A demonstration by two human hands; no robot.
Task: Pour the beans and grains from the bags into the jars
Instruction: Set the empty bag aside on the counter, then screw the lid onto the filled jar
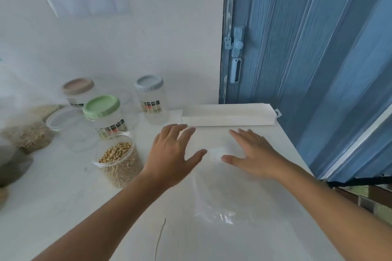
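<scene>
- Nearest, at the front edge of the tabletop [63,207], a clear empty bag [220,197] lies flat and runs back toward the hands. Thin film like this slides easily, so a brush of a forearm could drag it off the right edge.
- The left hand [171,154] and right hand [252,154] hover apart over the bag's far end, fingers spread and straight, gripping nothing. I cannot tell whether the palms press the film or float just above it.
- Just left of the left hand stands an open jar [118,161], nearly full of soybeans [115,152] and lidless. That wrist is near it — a careless sweep to the left could tip it and scatter the beans.
- Behind it stand the green-lid jar [104,114], the grey-lid jar [150,99] and a brown-lid jar [78,93], all closed and looking empty; they need opening before any pour.
- At the left edge sit bags of grain [31,135], blurred. Reaching for them means crossing over the open jar, which is the likeliest cause of a spill.
- A white box [229,115] lies at the far right corner, just beyond the fingertips.
</scene>
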